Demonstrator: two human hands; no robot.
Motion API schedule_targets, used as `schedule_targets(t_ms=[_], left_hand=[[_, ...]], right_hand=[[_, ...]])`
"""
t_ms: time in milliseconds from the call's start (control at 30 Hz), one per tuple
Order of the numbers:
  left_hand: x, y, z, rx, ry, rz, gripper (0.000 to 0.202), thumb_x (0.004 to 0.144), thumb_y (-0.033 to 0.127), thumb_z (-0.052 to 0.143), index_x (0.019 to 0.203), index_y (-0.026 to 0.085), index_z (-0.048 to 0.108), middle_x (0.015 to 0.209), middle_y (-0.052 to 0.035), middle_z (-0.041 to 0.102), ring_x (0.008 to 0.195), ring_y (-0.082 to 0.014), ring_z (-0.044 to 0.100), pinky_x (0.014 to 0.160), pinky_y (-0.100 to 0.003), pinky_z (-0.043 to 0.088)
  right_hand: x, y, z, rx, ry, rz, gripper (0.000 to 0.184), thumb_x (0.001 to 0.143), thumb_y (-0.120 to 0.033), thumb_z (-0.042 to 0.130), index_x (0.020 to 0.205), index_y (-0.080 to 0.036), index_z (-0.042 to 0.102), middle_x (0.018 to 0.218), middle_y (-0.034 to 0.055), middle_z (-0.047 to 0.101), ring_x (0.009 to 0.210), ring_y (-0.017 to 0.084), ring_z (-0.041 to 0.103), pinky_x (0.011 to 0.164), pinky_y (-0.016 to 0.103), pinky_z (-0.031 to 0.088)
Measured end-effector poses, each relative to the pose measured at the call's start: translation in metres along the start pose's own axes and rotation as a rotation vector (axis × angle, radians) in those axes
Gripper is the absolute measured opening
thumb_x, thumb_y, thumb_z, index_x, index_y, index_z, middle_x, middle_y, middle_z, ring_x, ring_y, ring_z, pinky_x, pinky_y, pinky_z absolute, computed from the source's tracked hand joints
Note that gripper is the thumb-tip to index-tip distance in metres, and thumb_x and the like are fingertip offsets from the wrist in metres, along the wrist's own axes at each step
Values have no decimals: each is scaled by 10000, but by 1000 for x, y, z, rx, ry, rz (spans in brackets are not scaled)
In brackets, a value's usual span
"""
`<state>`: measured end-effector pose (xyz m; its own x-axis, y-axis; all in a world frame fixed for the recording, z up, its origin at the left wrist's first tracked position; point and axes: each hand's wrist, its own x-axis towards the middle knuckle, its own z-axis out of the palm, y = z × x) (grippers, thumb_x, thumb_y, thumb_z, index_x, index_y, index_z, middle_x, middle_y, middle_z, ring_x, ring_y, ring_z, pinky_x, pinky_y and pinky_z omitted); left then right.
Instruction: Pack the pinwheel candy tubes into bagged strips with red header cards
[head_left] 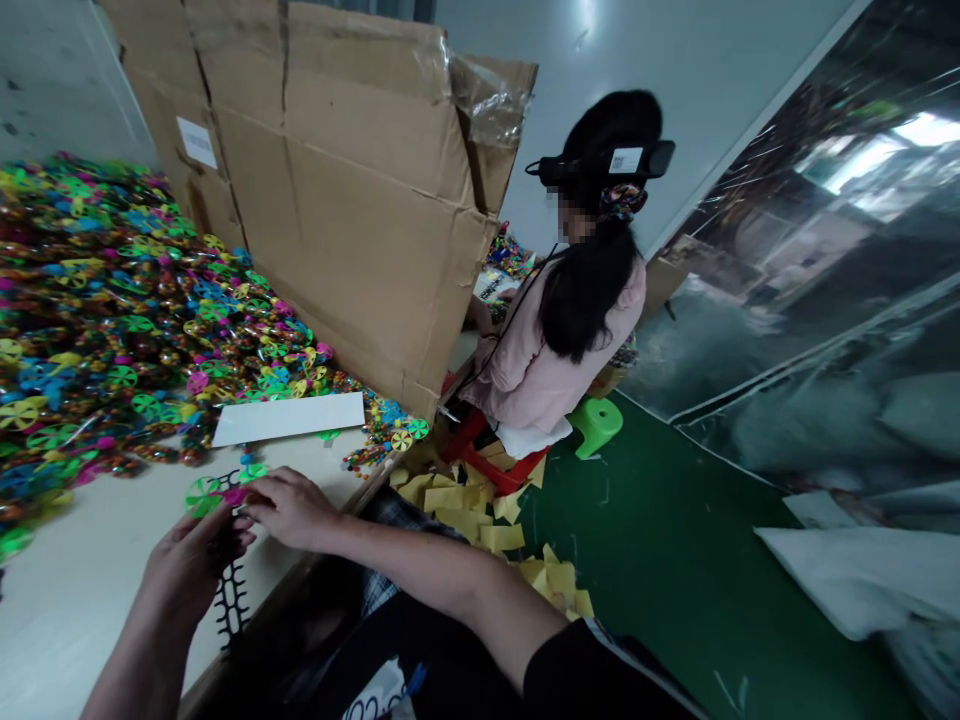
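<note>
- Hands: two, both in the lower left of the frame, meeting at one toy piece [202, 497] with a green wheel and a pink part.
- Left hand [184, 565]: fingers curled, tips pinching the piece near its pink part.
- Right hand [292, 508]: thumb and fingers drawn together, pinching the pink part from the opposite side.
- Black pronged strip [232, 600]: lies on the pale tabletop [67, 600] below the hands — one strip or two rows, cannot tell.
- White flat strip [289, 418]: one, left of centre, beyond the hands.
- Toy heap [150, 320]: one, upper left to left edge; multicoloured pieces, too many to count.
- Cardboard panel [337, 180]: one, upper centre, standing on edge, bearing one white label [196, 142].
- Co-worker [577, 310]: one, seated right of the panel.
- Stools: two — one red stool [517, 480] under the co-worker, one green stool [600, 425] to its right.
- Yellow paper pieces [457, 500]: many, uncounted, lower centre.
</note>
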<state>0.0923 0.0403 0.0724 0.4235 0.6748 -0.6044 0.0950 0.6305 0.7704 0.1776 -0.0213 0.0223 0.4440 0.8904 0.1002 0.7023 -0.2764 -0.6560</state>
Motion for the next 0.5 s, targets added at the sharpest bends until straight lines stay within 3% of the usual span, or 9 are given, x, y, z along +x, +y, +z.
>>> schedule_targets(t_ms=[200, 500], left_hand=[[1, -6, 2, -14, 9, -3, 70, 490, 93, 579, 480, 160, 600, 363, 5, 540, 310, -104, 465, 315, -167, 399], [0, -14, 5, -41, 39, 81, 72, 528, 107, 582, 532, 179, 584, 434, 44, 545, 379, -85, 458, 320, -144, 367]], right_hand=[[1, 4, 1, 0, 7, -32, 115, 857, -190, 593, 966, -179, 626, 1021, 41, 639, 1022, 129, 573, 908, 226, 440], [6, 5, 9, -35, -32, -66, 102, 869, -179, 569, 952, -194, 627, 1031, -14, 662, 1050, 119, 567, 949, 214, 430]])
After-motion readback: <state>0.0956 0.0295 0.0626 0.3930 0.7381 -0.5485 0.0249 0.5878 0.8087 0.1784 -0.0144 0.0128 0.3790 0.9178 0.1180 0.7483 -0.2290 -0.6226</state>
